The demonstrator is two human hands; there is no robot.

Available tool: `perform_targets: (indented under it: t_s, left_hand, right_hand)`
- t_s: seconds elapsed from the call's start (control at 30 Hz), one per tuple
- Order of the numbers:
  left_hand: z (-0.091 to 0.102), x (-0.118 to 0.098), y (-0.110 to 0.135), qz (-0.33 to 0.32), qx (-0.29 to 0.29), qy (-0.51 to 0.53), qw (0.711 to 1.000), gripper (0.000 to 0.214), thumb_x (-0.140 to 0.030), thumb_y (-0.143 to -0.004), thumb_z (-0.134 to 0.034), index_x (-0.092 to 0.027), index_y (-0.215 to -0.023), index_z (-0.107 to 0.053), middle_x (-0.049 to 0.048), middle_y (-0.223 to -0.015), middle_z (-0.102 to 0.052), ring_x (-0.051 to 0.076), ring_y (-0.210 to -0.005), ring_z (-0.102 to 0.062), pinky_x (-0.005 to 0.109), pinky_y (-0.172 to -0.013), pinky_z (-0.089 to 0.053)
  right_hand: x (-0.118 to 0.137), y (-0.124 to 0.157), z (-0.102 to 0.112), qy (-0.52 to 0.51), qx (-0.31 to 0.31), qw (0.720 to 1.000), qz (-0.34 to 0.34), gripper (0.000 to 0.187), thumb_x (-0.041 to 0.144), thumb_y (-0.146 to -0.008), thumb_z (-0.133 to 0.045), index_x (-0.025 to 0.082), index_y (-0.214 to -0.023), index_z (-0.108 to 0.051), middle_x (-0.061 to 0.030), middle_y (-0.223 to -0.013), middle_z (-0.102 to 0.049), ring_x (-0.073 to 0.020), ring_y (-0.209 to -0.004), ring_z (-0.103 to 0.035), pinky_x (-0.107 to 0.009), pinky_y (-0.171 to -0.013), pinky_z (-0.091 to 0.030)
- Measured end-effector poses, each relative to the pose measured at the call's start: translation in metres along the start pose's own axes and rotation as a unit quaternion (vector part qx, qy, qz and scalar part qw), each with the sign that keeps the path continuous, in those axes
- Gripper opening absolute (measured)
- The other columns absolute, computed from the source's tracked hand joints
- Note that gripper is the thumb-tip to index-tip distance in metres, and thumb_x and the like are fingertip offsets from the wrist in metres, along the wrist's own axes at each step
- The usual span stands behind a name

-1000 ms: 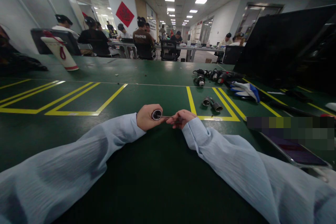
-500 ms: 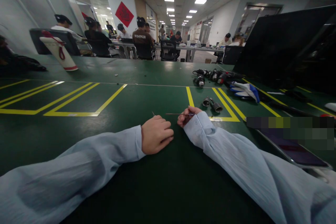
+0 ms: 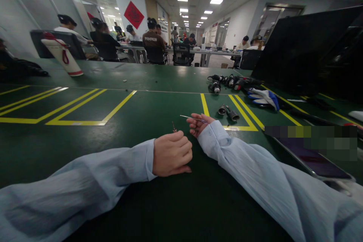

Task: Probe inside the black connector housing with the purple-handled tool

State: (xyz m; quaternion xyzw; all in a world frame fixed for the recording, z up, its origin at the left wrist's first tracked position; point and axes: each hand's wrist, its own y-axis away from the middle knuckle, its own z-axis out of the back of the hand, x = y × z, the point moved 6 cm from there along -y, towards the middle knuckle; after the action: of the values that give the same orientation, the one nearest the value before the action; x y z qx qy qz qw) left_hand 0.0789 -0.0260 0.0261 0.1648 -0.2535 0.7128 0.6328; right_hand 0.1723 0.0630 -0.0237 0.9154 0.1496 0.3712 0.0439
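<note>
My left hand (image 3: 172, 154) is closed, back of the hand up, just above the green table. From behind its knuckles pokes a small part with a thin metal tip (image 3: 174, 126); the rest of it is hidden by the fingers. To its right, my right hand (image 3: 200, 124) is curled around a thin metal rod (image 3: 189, 117), which points left and slightly up. Its far end inside the fingers is hidden, so its kind is unclear. A small gap separates the two hands. Just beyond my right hand lie two dark metal socket-like parts (image 3: 232, 114).
Dark cylindrical parts and cables (image 3: 216, 87) lie at the back right, beside a blue-and-white glove (image 3: 263, 98). A phone-like device (image 3: 317, 162) rests right of my right sleeve. A large black screen (image 3: 297, 45) stands at right, a white tumbler (image 3: 64, 56) at far left. People sit beyond the table.
My left hand has moved slightly right and nearer to me, and more of the small part shows above it. The rod in my right hand has tilted up at its left end.
</note>
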Motion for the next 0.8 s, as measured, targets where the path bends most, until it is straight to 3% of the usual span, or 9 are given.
perform_targets:
  t_s: [0.13, 0.3, 0.4, 0.53, 0.6, 0.8]
  left_hand:
    - [0.004, 0.0, 0.006, 0.015, -0.062, 0.001, 0.998, 0.039, -0.043, -0.085, -0.035, -0.012, -0.085, -0.059, 0.0069, -0.076, -0.058, 0.019, -0.065, -0.048, 0.036, -0.07, -0.035]
    - [0.003, 0.025, 0.022, 0.134, -0.147, 0.103, 0.975, 0.037, -0.034, -0.086, -0.028, -0.015, -0.073, -0.057, 0.006, -0.066, -0.056, 0.018, -0.06, -0.046, 0.035, -0.063, -0.035]
    - [-0.009, 0.048, 0.031, 0.23, -0.17, 0.215, 0.934, 0.037, -0.024, -0.086, -0.025, -0.015, -0.065, -0.053, 0.0035, -0.059, -0.053, 0.014, -0.056, -0.046, 0.031, -0.061, -0.035]
    - [-0.025, 0.068, 0.038, 0.349, -0.181, 0.307, 0.867, 0.041, -0.024, -0.089, -0.022, -0.015, -0.062, -0.05, 0.0005, -0.055, -0.049, 0.012, -0.053, -0.046, 0.026, -0.056, -0.035]
    - [-0.028, 0.07, 0.039, 0.37, -0.181, 0.32, 0.853, 0.042, -0.026, -0.089, -0.022, -0.015, -0.061, -0.051, 0.0001, -0.055, -0.049, 0.011, -0.053, -0.046, 0.025, -0.055, -0.035]
    - [-0.03, 0.068, 0.036, 0.365, -0.168, 0.331, 0.854, 0.046, -0.034, -0.091, -0.021, -0.015, -0.062, -0.051, -0.0002, -0.054, -0.048, 0.011, -0.051, -0.045, 0.024, -0.054, -0.035]
  right_hand:
    - [0.001, 0.002, -0.003, 0.024, 0.029, 0.999, 0.026, 0.034, 0.027, -0.087, -0.038, 0.014, -0.068, -0.063, -0.0053, -0.063, -0.068, -0.0108, -0.052, -0.057, -0.024, -0.053, -0.045]
    - [0.002, -0.003, -0.003, 0.026, 0.024, 0.996, 0.086, 0.052, 0.031, -0.085, -0.037, 0.015, -0.039, -0.054, -0.0015, -0.03, -0.048, -0.0092, -0.029, -0.042, -0.022, -0.036, -0.035]
    - [0.004, -0.001, -0.011, 0.061, 0.077, 0.988, 0.121, 0.049, 0.037, -0.076, -0.052, 0.018, -0.032, -0.047, 0.0029, -0.022, -0.034, -0.0079, -0.024, -0.032, -0.023, -0.031, -0.029]
    - [-0.002, 0.008, -0.019, 0.155, 0.108, 0.976, 0.103, 0.049, 0.045, -0.066, -0.064, 0.018, -0.03, -0.044, 0.0056, -0.023, -0.031, -0.0054, -0.023, -0.027, -0.023, -0.03, -0.019]
    - [-0.004, 0.012, -0.02, 0.203, 0.096, 0.969, 0.107, 0.051, 0.047, -0.065, -0.064, 0.018, -0.029, -0.044, 0.0052, -0.024, -0.033, -0.0053, -0.023, -0.029, -0.024, -0.03, -0.016]
    - [-0.007, 0.016, -0.021, 0.257, 0.069, 0.957, 0.118, 0.054, 0.05, -0.065, -0.063, 0.018, -0.028, -0.041, 0.0051, -0.024, -0.032, -0.005, -0.023, -0.029, -0.025, -0.031, -0.014]
